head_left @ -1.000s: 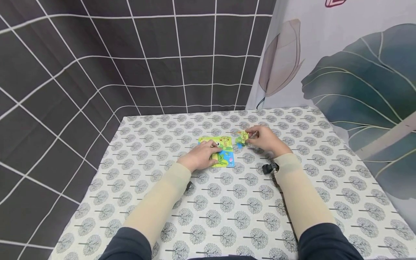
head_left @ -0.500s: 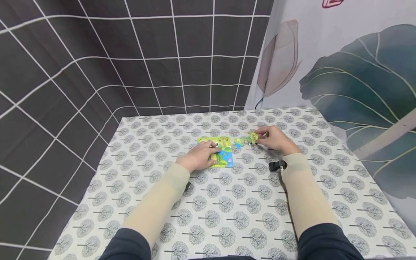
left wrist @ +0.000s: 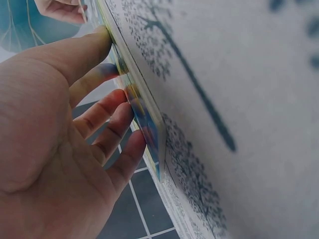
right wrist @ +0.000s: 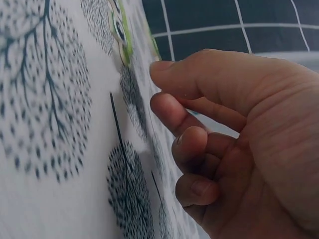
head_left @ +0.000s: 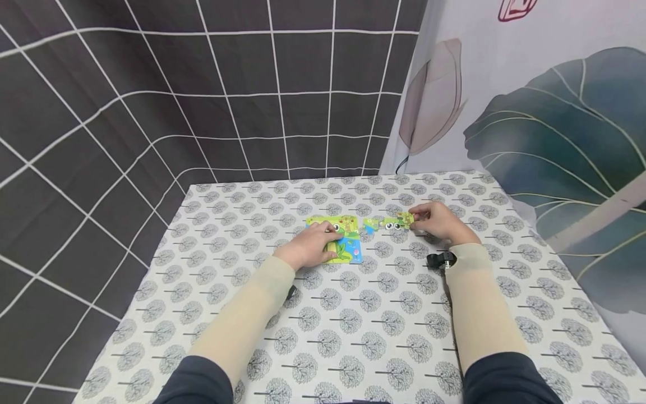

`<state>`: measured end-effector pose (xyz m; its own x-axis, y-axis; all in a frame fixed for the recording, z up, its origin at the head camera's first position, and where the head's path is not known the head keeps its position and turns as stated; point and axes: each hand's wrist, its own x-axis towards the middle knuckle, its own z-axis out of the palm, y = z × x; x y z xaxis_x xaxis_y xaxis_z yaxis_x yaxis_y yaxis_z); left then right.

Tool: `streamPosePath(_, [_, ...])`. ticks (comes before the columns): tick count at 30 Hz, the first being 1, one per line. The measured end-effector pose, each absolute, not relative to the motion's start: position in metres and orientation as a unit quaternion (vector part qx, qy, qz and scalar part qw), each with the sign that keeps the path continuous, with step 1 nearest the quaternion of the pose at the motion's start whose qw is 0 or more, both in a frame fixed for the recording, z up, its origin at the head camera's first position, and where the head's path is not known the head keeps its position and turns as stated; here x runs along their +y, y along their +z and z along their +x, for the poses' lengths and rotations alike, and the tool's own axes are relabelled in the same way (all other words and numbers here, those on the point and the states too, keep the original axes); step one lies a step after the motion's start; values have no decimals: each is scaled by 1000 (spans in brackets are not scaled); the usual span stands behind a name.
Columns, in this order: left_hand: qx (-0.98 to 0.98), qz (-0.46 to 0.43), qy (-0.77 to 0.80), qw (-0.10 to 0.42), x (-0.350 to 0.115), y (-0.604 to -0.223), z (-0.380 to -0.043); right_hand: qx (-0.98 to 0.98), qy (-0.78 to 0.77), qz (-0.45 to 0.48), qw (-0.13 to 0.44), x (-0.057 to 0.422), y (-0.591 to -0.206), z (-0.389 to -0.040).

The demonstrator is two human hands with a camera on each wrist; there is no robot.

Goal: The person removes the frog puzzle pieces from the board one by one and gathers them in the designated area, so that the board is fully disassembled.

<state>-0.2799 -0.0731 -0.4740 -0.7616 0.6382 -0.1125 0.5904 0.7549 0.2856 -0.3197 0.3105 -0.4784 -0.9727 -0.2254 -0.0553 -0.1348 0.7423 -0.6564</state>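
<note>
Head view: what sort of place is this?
Probably a makeshift recording corner draped in fabric: a dark grid-patterned cloth and a leaf-print cloth hang like walls around a surface covered with a tree-print tablecloth.

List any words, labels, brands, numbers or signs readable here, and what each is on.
None can be read.
Red mark on the pale backdrop: cut off at the top of the head view, unreadable.
Puzzle board and puzzle pieces: any lettering too small to read.
</note>
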Motion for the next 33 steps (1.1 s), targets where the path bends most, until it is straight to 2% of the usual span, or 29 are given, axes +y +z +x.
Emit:
streamPosePath(11, [932, 329, 117, 101, -73, -478, -280, 926, -357, -83, 91, 331, -482, -314])
streamPosePath(33, [930, 331, 119, 104, -74, -478, -283, 922, -369, -75, 88, 338, -491, -320])
